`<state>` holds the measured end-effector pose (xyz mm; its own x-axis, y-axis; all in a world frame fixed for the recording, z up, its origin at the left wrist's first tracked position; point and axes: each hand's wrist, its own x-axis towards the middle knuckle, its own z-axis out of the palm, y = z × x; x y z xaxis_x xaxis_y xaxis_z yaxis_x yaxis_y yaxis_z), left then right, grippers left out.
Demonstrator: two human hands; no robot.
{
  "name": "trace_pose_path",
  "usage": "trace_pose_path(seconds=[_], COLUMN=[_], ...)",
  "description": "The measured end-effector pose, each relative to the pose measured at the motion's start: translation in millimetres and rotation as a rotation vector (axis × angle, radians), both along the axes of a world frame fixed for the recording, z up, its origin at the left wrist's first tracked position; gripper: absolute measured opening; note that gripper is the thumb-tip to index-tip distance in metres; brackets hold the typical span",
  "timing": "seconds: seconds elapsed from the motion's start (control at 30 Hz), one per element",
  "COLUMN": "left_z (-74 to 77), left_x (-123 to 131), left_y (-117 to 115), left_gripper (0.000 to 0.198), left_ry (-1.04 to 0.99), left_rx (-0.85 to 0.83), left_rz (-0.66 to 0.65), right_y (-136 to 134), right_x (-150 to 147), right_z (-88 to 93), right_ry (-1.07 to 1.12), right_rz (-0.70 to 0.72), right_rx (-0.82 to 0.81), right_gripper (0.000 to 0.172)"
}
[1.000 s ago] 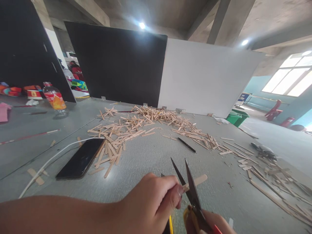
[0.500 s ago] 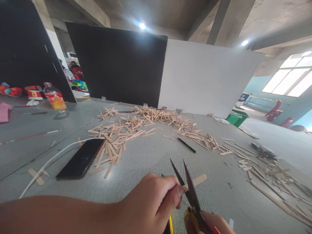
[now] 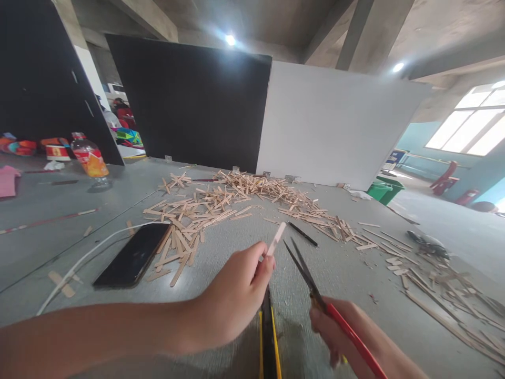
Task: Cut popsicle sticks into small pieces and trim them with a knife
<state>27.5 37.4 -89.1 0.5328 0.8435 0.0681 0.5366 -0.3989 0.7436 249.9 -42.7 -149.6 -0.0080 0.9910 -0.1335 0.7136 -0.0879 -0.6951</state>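
A black pen (image 3: 303,233) lay flat on the grey table (image 3: 236,237). On the near side of this pen and to the left of it was the left hand (image 3: 236,295), which pinched a light wooden stick (image 3: 276,239) between the thumb and the bent forefinger. This grip was narrow, and the lower part of the stick was hidden by the fingers. Its free end pointed up and away from the person, and in the view it came just beside the left end of the pen.

The right hand (image 3: 351,326) was on the near side of the pen, rather to the right. It was closed around the handles of the scissors (image 3: 311,284); how each finger sat there, I could not tell. The blades stood a little apart, with their tips near the pen. A long red piece (image 3: 355,339) ran down along the same hand, and whether it belonged to the scissors was not clear. A black and yellow tool (image 3: 267,342) was nearer to the person than the pen.

Beyond the pen was a loose heap of sticks (image 3: 272,189). Well to the left of the pen lay a dark phone (image 3: 134,258), and farther beyond, on that side, stood a bottle (image 3: 90,158).
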Motion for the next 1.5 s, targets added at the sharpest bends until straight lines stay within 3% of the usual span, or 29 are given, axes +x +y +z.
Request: trace_pose_path(seconds=[0.03, 0.13, 0.23, 0.37, 0.43, 0.53, 0.6, 0.7, 0.8, 0.87, 0.97, 1.07, 1.2, 1.37, 1.5], left_z=[-2.3, -11.5, -18.5, -17.9, -15.7, -14.0, -14.0, -15.4, -18.8, -22.3, -28.9, -35.8, -42.3, -42.2, -34.7], left_x=[0, -1, -2, -3, -2, -2, -1, -1, -2, -5, -9, -11, -11, -14, -17], left_y=[5, 14, 18, 21, 22, 22, 20, 18, 22, 28, 38, 44, 45, 52, 70], left_gripper=[0.034, 0.032, 0.031, 0.032, 0.033, 0.033, 0.030, 0.029, 0.029, 0.028, 0.023, 0.019, 0.017, 0.021, 0.020], left_ry=[0.039, 0.129, 0.177, 0.216, 0.233, 0.260, 0.277, 0.306, 0.347, 0.380, 0.431, 0.473, 0.510, 0.548, 0.593], left_rx=[0.010, 0.037, 0.050, 0.041, 0.028, 0.028, 0.045, 0.083, 0.135, 0.176, 0.252, 0.320, 0.371, 0.447, 0.526], left_rz=[-0.014, -0.110, -0.199, -0.263, -0.304, -0.377, -0.420, -0.456, -0.434, -0.405, -0.374, -0.372, -0.369, -0.306, -0.121], right_y=[10, 32, 39, 31, 24, 15, 11, 8, 6, 2, -5, -12, -13, -11, -9], right_x=[5, 27, 50, 59, 49, 25, 10, 0, -3, -8, -19, -27, -29, -26, -27], right_z=[1.8, -5.0, -19.0, -24.4, -19.8, -9.0, -3.2, -1.2, -6.9, -14.2, -29.7, -49.6, -69.5, -60.2, -46.4], right_ry=[-0.127, -0.525, -0.616, -0.722, -0.732, -0.560, -0.466, -0.420, -0.375, -0.383, -0.475, -0.525, -0.424, -0.465, -0.494], right_rz=[0.040, -0.002, -0.019, 0.033, 0.078, 0.192, 0.283, 0.338, 0.282, 0.230, 0.260, 0.342, 0.336, 0.473, 0.566], right_rx=[-0.037, 0.052, 0.074, 0.153, 0.340, 0.605, 0.655, 0.651, 0.663, 0.753, 0.921, 0.934, 0.930, 0.961, 0.971], right_gripper=[0.045, 0.028, 0.017, 0.022, 0.024, 0.041, 0.035, 0.043, 0.035, 0.027, 0.032, 0.036, 0.045, 0.051, 0.049])
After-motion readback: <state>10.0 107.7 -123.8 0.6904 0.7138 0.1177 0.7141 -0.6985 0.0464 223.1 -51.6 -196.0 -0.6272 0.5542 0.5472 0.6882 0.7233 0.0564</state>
